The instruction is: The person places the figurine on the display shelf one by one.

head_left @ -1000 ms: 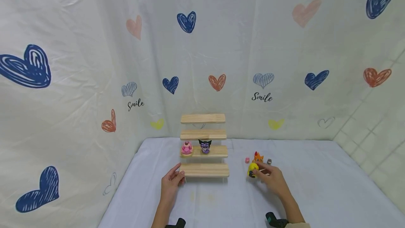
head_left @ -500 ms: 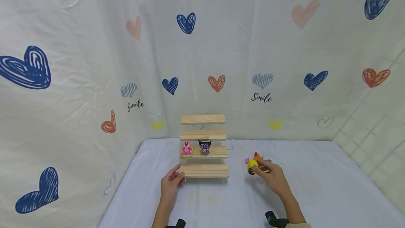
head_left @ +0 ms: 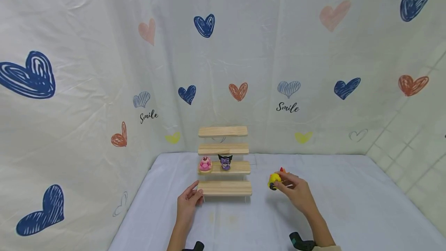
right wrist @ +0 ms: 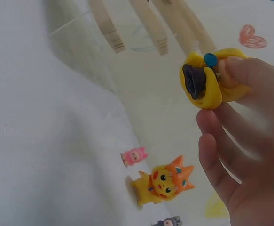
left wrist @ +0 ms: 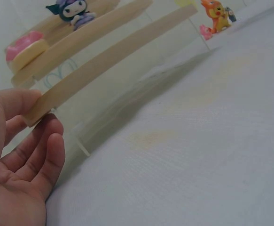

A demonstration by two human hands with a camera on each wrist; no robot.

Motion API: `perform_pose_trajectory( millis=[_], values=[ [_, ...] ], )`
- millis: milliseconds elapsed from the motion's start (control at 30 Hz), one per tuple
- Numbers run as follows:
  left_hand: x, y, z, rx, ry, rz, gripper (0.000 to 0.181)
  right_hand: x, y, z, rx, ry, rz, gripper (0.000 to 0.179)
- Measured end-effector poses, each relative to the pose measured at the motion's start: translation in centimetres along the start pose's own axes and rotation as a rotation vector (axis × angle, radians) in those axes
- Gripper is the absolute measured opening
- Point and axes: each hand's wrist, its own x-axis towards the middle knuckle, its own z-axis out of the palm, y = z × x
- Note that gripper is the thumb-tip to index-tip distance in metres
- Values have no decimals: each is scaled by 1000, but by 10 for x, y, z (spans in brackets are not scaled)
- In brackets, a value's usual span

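My left hand (head_left: pixel 187 203) pinches the left end of the lowest board of a tiered wooden display shelf (head_left: pixel 226 189), thumb above and fingers beneath. Off to the right, my right hand (head_left: pixel 298 193) holds a small yellow figurine (right wrist: pixel 215 89) above the table between thumb and fingers. Its dark, hollow-looking part faces the right wrist camera, beside a round blue bit. On the shelf's second board from the bottom sit a pink figurine (head_left: pixel 205 164) at the left and a black-and-purple figurine (head_left: pixel 225 162) near the middle.
Standing on the white-covered table (head_left: pixel 251 227) by my right hand are a yellow figurine with an orange hood (right wrist: pixel 164 182), a tiny pink figurine (right wrist: pixel 135 156) and a small grey one (right wrist: pixel 169 221). A white curtain (head_left: pixel 258 49) with printed hearts hangs behind the shelf.
My right hand has lifted slightly and shifted a little left with the yellow figurine, covering more of the figurines behind it. The left hand keeps its hold on the board.
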Motion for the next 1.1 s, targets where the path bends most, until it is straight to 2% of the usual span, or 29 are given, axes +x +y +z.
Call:
perform_pose_trajectory(
  millis=[400,800,1100],
  values=[
    [3,-4,-2,-9,-3,0,54,-2,-13,23,76,23,-88,39],
    [3,-2,-1,14,4,-6,54,-2,-26,50,100,100,-104,37],
    [2,-2,0,-17,0,-9,54,-2,-36,68,141,131,-124,38]
  ],
)
